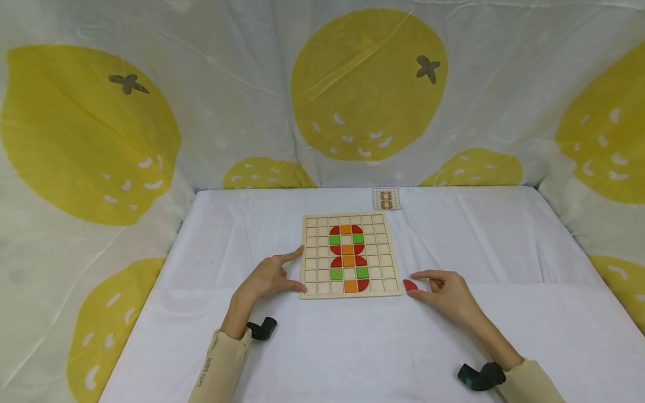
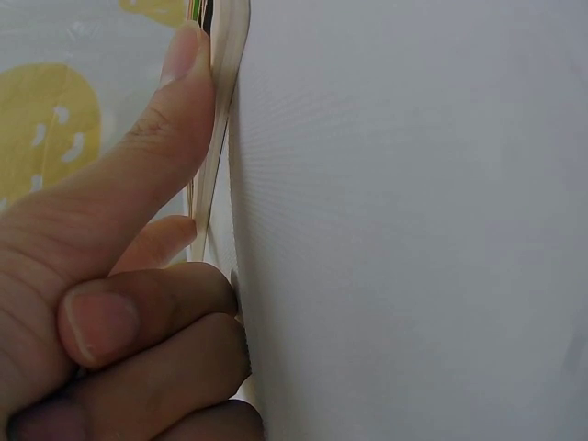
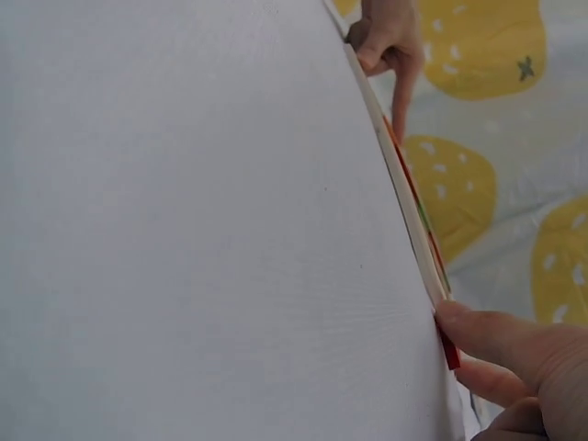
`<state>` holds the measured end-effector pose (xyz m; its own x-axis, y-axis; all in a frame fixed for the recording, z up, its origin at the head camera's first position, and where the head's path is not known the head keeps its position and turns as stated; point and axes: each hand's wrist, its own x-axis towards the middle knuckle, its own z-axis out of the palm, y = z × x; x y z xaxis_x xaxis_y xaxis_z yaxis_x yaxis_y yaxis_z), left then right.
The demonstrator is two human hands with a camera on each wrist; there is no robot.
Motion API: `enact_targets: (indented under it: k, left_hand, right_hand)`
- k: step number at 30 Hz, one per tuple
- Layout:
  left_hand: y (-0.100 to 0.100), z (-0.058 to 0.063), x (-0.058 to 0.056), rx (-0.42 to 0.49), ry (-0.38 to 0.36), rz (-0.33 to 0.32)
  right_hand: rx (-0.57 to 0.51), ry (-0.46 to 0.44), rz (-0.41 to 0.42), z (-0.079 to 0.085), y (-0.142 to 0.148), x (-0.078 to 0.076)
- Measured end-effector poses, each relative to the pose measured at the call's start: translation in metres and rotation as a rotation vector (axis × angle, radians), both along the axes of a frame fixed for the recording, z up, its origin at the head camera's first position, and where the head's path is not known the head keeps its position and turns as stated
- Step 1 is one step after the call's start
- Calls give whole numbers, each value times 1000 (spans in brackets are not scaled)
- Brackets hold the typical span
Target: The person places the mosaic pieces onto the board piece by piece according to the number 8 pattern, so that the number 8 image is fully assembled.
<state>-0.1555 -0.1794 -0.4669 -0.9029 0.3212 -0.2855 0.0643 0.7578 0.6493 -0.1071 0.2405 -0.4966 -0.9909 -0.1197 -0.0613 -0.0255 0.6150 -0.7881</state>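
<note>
A wooden grid board (image 1: 376, 263) lies flat on the table, with red quarter-circle pieces, orange squares (image 1: 347, 249) and green squares (image 1: 335, 239) forming a figure-eight shape in it. The extended thumb and index finger of my left hand (image 1: 269, 278) touch the board's left edge, thumb at the near corner, while the other fingers are curled in the left wrist view. Just off the near right corner, my right hand (image 1: 445, 291) pinches a red quarter-circle piece (image 1: 410, 285) between thumb and index finger. This piece (image 3: 448, 351) appears edge-on in the right wrist view.
Behind the board lies a small card (image 1: 386, 199) printed with a grid and a similar coloured figure. White cloth (image 1: 353, 347) covers the table. A lemon-print curtain (image 1: 242, 101) rises along the back and sides. Each wrist carries a black camera (image 1: 481, 376).
</note>
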Motion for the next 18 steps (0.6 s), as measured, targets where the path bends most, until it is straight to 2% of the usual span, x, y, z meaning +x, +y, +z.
enact_targets:
  k: [4, 18]
  left_hand:
    - [0, -1, 0, -6, 0, -2]
    - [1, -1, 0, -19, -4, 1]
  right_hand:
    - [24, 21, -4, 0, -4, -3]
    - [63, 2, -14, 4, 1, -11]
